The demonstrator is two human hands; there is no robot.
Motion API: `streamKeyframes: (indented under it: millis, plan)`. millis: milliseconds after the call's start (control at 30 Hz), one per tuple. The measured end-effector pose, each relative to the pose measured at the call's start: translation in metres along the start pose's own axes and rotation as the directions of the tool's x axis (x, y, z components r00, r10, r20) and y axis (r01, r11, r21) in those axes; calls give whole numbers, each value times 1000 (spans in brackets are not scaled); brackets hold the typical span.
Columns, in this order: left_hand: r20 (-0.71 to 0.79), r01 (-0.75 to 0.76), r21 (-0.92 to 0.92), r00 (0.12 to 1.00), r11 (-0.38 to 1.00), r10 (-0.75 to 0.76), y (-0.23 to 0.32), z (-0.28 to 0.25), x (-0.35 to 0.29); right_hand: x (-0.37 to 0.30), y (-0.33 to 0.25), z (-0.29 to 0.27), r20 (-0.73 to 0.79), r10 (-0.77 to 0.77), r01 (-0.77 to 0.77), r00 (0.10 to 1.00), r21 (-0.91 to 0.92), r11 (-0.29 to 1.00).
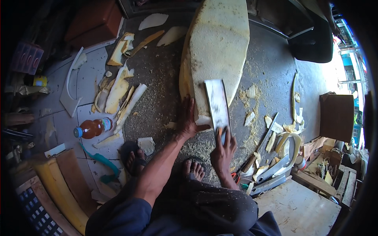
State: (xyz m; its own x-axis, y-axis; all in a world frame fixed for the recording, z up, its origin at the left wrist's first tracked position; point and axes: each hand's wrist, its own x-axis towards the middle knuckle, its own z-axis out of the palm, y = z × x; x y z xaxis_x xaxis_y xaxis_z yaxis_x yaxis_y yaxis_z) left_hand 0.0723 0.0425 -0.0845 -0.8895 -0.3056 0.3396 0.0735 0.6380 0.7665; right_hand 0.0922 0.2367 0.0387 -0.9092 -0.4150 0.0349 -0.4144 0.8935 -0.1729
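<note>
A long pale-yellow foam block (216,43), wide in the middle and narrowing toward me, lies on the dark floor. My left hand (189,124) braces its near left corner, fingers stretched along the side and thumb spread across the near end. In my right hand (223,151) is a handled tool with a wide, flat metal blade (216,100). The blade lies over the near right part of the foam, pointing away from me. My right fingers are wrapped round its handle, with the index finger along it. Whether the blade has teeth I cannot tell.
Foam offcuts (118,88) and crumbs are scattered on both sides. A bottle of reddish-brown liquid (93,128) lies at left. A long-bladed knife (262,145), curved foam strips (289,145) and a pale board (299,206) are at right. My feet (193,169) are close below the foam.
</note>
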Motion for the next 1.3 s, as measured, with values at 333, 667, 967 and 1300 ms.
streamKeyframes:
  millis: [333,667,967,1300]
  plan:
    - [2,-21,39,1000,999,21,-1,1,8,-41,7,8,-27,-60,60,998,0,998]
    - [127,98,164,985,981,-120,3,10,5,-90,10,11,-26,-1,1,1000,-8,1000]
    - [28,48,159,998,986,-53,-3,9,2,-82,7,5,1,-96,95,995,-164,982]
    - [138,215,72,965,974,-223,12,5,7,-41,-9,-1,35,-83,88,996,-180,980]
